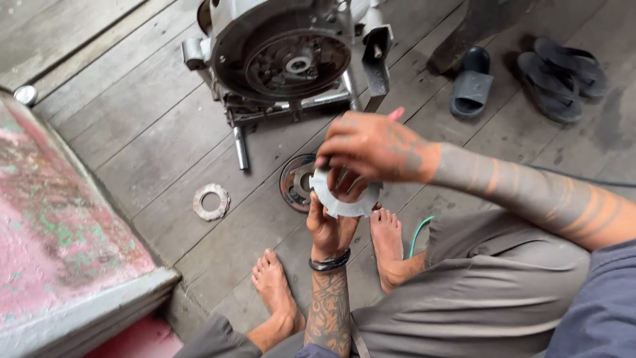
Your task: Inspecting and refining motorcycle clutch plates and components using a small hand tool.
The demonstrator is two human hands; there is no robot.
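My left hand (329, 229) reaches up from below and grips the lower edge of a flat, toothed metal ring plate (344, 202). My right hand (374, 146) comes in from the right and holds the same plate by its upper edge, fingers curled over it. Beneath the plate, on the wooden floor, lies a round dark clutch part (295, 182). Farther off stands a grey engine case (285, 56) with its round opening facing me. A second ring plate (211, 201) lies flat on the floor to the left.
My two bare feet (275, 285) rest on the grey plank floor. A worn pink and green panel (59, 225) fills the left side. Dark sandals (472, 83) lie at the far right. A thin green cable (419, 232) shows by my right knee.
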